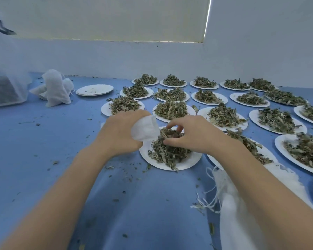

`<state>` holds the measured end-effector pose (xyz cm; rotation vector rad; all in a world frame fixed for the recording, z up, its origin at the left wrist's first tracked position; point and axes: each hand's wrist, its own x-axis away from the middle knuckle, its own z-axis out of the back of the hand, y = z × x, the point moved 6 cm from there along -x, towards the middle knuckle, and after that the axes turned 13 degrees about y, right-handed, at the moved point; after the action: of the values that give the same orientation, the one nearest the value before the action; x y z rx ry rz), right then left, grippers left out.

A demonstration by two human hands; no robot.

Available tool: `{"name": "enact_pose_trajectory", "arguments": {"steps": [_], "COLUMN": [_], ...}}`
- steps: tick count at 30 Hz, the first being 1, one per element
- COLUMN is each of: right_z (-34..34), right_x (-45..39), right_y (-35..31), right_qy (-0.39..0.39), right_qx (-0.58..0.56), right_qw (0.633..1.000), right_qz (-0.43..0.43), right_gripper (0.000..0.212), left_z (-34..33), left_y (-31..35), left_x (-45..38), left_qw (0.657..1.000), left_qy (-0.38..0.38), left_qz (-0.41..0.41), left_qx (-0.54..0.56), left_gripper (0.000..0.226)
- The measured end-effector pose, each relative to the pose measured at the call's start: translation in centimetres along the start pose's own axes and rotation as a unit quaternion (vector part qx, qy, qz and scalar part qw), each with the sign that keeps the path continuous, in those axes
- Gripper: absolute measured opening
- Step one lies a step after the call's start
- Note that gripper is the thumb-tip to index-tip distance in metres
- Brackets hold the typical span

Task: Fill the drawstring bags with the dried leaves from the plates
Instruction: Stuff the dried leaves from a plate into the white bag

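My left hand (120, 131) grips a white drawstring bag (145, 129) with its mouth turned toward a heap of dried leaves (167, 150) on the nearest white plate (192, 162). My right hand (190, 135) is curled over the top of that heap and pinches a bunch of leaves right at the bag's mouth. Several more plates of dried leaves (171, 110) spread across the blue table to the back and right.
Filled white bags (55, 87) lean together at the back left, beside a stack of empty plates (94, 90). A translucent bin (5, 87) stands at the far left. A pile of empty bags with strings (229, 199) lies near my right forearm. Leaf crumbs dot the blue cloth (61, 141).
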<state>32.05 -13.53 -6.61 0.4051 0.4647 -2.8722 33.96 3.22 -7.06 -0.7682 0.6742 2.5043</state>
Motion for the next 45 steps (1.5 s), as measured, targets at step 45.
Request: {"name": "enact_pose_trajectory", "arguments": {"steps": [45], "right_z": [1.2], "right_x": [-0.2], "right_y": [-3.8], "right_qy": [0.132], "right_qx": [-0.255], "right_qw": [0.955], "right_qz": [0.075], "right_gripper": [0.021], "left_z": [-0.9], "left_y": [0.1], "left_x": [0.9], "left_qw": [0.996], "left_qy": [0.022], "left_qz": [0.046], "left_qx": [0.07], "left_gripper": [0.051]}}
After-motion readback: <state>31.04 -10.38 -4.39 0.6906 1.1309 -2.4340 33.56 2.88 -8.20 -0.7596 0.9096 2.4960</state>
